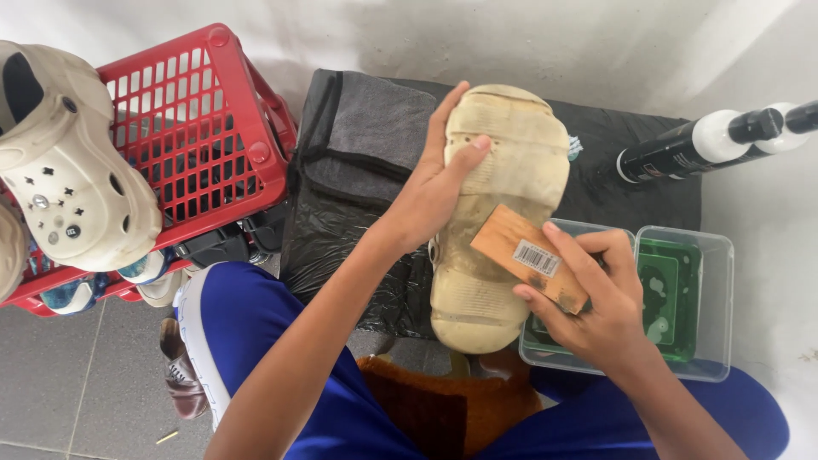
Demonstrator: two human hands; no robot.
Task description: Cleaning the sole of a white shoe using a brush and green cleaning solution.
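Observation:
My left hand [439, 183] grips the upper side of a dirty cream slipper [498, 162], which is turned sole up over a black plastic sheet [332, 247]. My right hand [592, 302] holds a wooden-backed brush [528, 255] pressed flat against the slipper's sole near its middle. The brush's bristles are hidden under the wood. A small label sits on the brush's back.
A clear tub [711, 307] of green liquid sits at the right. Two black bottles with white collars [699, 145] lie behind it. A grey towel [371, 136] lies on the black sheet. A red basket [196, 119] with cream clogs [64, 162] stands at the left.

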